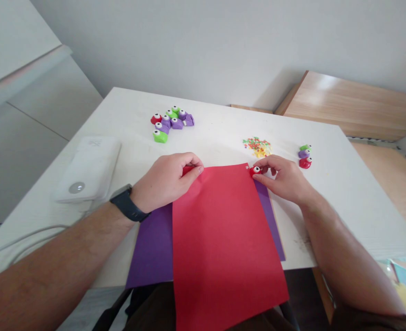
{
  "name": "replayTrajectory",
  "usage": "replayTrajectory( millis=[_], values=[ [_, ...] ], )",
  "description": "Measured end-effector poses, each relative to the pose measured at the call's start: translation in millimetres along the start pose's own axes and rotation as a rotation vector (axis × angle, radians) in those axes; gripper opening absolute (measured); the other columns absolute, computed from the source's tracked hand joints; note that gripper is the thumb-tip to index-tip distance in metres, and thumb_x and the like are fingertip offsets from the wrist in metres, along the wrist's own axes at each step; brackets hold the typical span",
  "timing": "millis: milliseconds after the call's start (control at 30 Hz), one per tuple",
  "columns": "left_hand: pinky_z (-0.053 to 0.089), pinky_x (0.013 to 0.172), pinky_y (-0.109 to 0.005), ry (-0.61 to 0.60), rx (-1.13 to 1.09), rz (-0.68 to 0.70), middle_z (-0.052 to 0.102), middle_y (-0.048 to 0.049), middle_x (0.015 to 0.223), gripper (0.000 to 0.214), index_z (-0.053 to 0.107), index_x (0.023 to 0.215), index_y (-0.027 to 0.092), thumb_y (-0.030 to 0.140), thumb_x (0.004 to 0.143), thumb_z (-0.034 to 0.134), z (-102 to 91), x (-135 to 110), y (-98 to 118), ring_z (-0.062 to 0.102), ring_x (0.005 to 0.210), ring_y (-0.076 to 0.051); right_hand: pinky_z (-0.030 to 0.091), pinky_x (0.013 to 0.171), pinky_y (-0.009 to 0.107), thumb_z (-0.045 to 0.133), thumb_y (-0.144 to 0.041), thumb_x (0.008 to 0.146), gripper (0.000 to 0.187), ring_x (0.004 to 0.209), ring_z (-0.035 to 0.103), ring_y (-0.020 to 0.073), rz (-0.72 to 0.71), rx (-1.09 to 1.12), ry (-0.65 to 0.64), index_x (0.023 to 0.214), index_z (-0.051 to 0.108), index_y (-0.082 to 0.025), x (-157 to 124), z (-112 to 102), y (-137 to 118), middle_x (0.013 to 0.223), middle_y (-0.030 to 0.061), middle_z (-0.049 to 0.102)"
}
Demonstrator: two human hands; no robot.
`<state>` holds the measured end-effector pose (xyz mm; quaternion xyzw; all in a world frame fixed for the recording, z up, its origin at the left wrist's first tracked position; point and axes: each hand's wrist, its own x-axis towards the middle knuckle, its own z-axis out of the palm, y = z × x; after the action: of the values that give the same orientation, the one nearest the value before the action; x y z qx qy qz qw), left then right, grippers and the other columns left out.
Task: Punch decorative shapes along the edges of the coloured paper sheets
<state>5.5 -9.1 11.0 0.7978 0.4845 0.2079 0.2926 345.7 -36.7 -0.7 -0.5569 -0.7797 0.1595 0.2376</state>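
A red paper sheet [223, 234] lies over a purple paper sheet [154, 243] on the white table [127, 115] and hangs past the near edge. My left hand [168, 179], a dark watch on its wrist, has its fingers curled and pinches the red sheet's far left corner. My right hand [285, 179] grips a small red paper punch [255, 171] at the sheet's far right corner. A tiny hole shows in the paper just left of the punch.
Several red, green and purple punches [171, 122] cluster at the far middle. Three more punches [305, 155] sit at the right beside a heap of coloured paper bits [258, 147]. A white device [88, 168] with a cable lies at the left. Wooden boards [354, 105] stand behind.
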Motion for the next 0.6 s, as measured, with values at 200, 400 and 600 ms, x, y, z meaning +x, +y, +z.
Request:
replayTrajectory(
  millis=[200,400,600],
  values=[
    [0.049,0.083,-0.036,-0.041,0.012,-0.027,0.081,-0.0031,0.099,0.024,0.073,0.101,0.025,0.043,0.103,0.056,2.1,1,-3,0.073,0.091,-0.025,0.057,0.082,0.042,0.077,-0.030,0.092,0.017,0.087,0.073,0.0247,-0.015,-0.005,-0.006,0.109,0.078,-0.026,-1,0,2,0.101,0.0061,0.079],
    [0.049,0.080,-0.035,0.013,0.043,-0.045,0.080,-0.0043,0.096,0.025,0.072,0.098,0.024,0.043,0.102,0.057,4.1,10,-5,0.072,0.089,-0.026,0.058,0.084,0.043,0.074,-0.027,0.094,0.021,0.098,0.075,0.0267,-0.049,-0.014,0.031,0.115,0.077,-0.026,3,5,10,0.110,0.0072,0.080],
    [0.049,0.081,-0.036,0.077,0.082,-0.035,0.081,-0.0063,0.103,0.028,0.073,0.099,0.022,0.044,0.102,0.056,8.1,19,-11,0.073,0.091,-0.026,0.058,0.085,0.044,0.075,-0.031,0.094,0.020,0.097,0.074,0.0268,-0.029,-0.003,0.060,0.113,0.078,-0.026,8,9,18,0.109,0.0071,0.080]
  ],
)
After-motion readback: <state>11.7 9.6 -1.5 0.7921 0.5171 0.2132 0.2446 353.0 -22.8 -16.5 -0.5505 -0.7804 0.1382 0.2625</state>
